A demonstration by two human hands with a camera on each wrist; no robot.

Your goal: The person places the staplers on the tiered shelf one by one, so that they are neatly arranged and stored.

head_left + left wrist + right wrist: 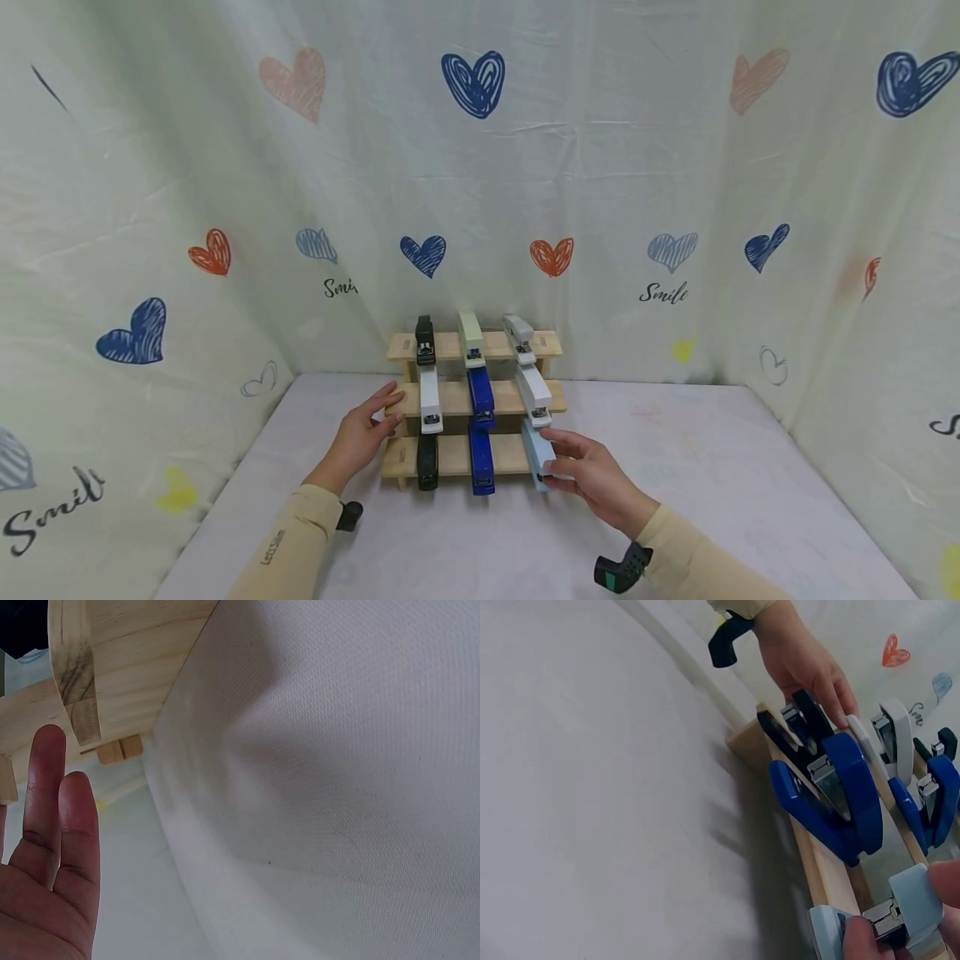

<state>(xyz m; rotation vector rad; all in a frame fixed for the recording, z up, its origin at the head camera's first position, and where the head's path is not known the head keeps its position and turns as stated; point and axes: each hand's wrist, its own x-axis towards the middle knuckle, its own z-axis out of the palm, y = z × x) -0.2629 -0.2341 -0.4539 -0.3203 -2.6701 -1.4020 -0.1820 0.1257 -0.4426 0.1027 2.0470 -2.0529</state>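
Note:
A three-tier wooden rack (pixel 450 454) holds staplers in three columns. At its left end, my left hand (pixel 362 442) pinches the middle shelf between thumb and fingers; two other fingers (pixel 75 832) extend straight in the left wrist view. My right hand (pixel 596 483) grips a light blue stapler (pixel 537 454) at the right of the bottom shelf. Its jaws gape in the right wrist view, with one fingertip (pixel 861 941) between them and another digit against the top arm. Beside it on that shelf are a dark blue stapler (pixel 482 462) and a black stapler (pixel 427 462).
On the middle shelf are a white stapler (pixel 430 400), a blue stapler (pixel 481 398) and another white stapler (pixel 534 396). The top shelf bears a black stapler (pixel 425 340), a pale green stapler (pixel 472 337) and a grey-white stapler (pixel 519 337). A heart-patterned curtain (pixel 600 200) surrounds the white table (pixel 675 467).

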